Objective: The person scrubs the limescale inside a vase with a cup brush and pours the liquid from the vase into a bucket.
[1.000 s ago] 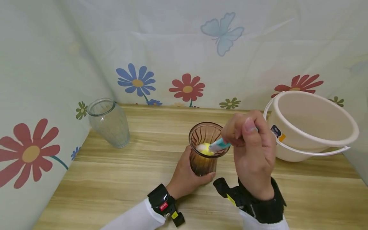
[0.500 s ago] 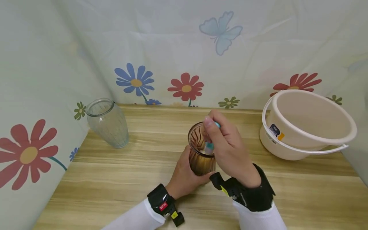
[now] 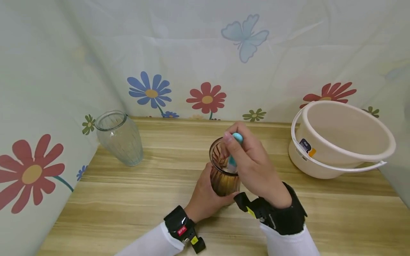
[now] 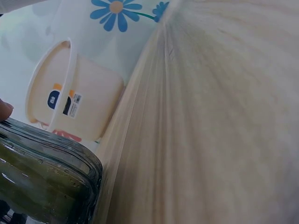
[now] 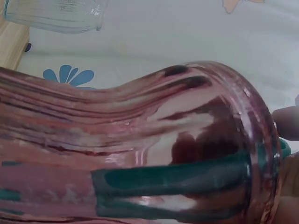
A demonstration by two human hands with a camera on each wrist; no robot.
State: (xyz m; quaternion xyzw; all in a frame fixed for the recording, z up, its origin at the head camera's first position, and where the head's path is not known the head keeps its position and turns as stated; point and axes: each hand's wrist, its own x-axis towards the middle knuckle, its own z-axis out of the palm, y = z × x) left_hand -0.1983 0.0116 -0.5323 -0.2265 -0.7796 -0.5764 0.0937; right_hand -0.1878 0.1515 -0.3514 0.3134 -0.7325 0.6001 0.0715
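A brown fluted glass vase [image 3: 225,184] stands upright near the middle of the wooden table. My left hand [image 3: 205,199] wraps round its lower body from the left. Over the rim, my right hand [image 3: 254,165] grips the teal handle of a sponge-headed bottle brush [image 3: 237,138]. The brush reaches down into the vase, so its head is hidden in the head view. Through the pinkish vase wall [image 5: 112,114] in the right wrist view, the teal and white handle [image 5: 173,179] shows lengthwise. The thick base of the vase [image 4: 42,182] fills the lower left of the left wrist view.
A clear ribbed glass vase [image 3: 121,142] stands at the back left. At the back right is a cream bucket [image 3: 320,156] with its white bail handle [image 3: 346,170] hanging down in front. Flower-printed sheeting [image 3: 179,53] encloses the table [image 3: 134,199] behind and at the sides.
My right hand has moved left and pushed the brush down; its yellow and white head, seen at the rim earlier, is now inside the vase. My left hand keeps its hold.
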